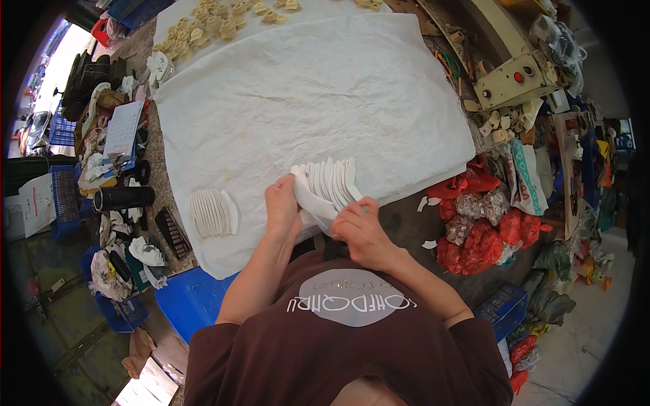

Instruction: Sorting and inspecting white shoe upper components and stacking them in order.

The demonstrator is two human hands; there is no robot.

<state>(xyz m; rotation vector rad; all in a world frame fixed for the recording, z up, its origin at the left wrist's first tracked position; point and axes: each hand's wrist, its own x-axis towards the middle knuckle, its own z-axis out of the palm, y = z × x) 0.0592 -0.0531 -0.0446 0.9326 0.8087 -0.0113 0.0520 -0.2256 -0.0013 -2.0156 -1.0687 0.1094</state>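
Observation:
Between my two hands is a curved white strip (313, 202), soft-looking, its exact kind unclear. My left hand (282, 208) pinches the upper left end, while my right hand (360, 231) grips the lower right end near my shirt. Just beyond it, a fanned row of similar white curved pieces (333, 176) leans on the cloth, partly covered by the strip. To the left lies another neat row of white pieces (214, 213), apart from my hands. All of this is at the near edge of a white cloth (311, 95) spread over the table.
Many small cream-coloured pieces (203, 30) lie at the far left. A control box (518, 80) with a red button stands far right. Red plastic bags (467, 247) sit right of the table. Along the left are a black cylinder (124, 198), a clipboard (123, 132) and a blue surface (193, 301).

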